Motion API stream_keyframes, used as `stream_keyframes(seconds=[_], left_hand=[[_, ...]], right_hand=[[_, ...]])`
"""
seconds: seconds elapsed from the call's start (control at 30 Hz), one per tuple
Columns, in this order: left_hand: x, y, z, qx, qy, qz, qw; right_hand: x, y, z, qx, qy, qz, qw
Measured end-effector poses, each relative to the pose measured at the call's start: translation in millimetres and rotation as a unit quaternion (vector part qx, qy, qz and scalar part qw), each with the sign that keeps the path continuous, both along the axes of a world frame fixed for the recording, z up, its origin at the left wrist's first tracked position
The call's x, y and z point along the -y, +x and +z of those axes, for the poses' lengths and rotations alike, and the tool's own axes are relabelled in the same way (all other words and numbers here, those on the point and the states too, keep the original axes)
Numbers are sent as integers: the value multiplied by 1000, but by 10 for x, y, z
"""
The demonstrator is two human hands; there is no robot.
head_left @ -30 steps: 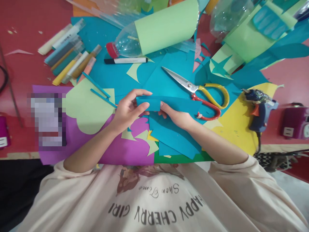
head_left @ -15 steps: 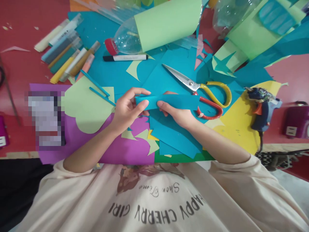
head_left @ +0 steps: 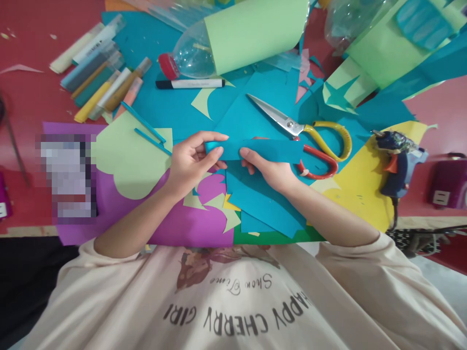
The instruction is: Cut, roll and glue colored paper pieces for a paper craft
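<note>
Paper is filling the head view: a teal paper strip (head_left: 262, 149) is being held level above the cluttered red table (head_left: 29, 92), just in front of the person's chest. The left hand (head_left: 191, 163) is pinching the strip's left end, thumb on the near face and index finger curling over the top edge. The right hand (head_left: 272, 170) is gripping it nearer the middle, thumb in front and fingers behind, while the free right end is reaching out over the scissors (head_left: 310, 138). The strip looks light, thin and floppy, likely to crease or tear if pulled hard, so holding it by the flat faces close to the working end seems wisest. Loose teal sheets (head_left: 262, 199) are lying under both hands, on purple paper (head_left: 182, 226). A glue gun (head_left: 396, 163) is resting to the right, a black marker (head_left: 189, 83) and a plastic bottle (head_left: 189, 56) farther off, and a bundle of glue sticks (head_left: 102, 85) at far left.
</note>
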State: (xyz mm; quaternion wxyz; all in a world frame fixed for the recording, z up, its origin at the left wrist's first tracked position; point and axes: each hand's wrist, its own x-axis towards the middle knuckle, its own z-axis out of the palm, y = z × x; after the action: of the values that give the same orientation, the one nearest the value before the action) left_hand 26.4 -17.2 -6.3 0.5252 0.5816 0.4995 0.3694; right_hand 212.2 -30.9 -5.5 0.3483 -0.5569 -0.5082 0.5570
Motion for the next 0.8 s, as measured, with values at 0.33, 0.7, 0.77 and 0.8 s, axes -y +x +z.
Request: stream_keyframes(seconds=[0.33,0.7,0.77,0.8], left_hand=[[15,-11,-20,-7,33,11,999],[18,-9,-10,-22,36,18,999],[20,-9,-12,-20,37,20,999],[20,-7,-11,-20,35,21,999]], right_hand=[[11,-17,-22,1,-6,-13,1000],[8,-7,-24,-26,-5,-14,1000],[7,-8,-24,-25,-8,-10,1000],[5,-9,-23,-24,-9,-8,1000]])
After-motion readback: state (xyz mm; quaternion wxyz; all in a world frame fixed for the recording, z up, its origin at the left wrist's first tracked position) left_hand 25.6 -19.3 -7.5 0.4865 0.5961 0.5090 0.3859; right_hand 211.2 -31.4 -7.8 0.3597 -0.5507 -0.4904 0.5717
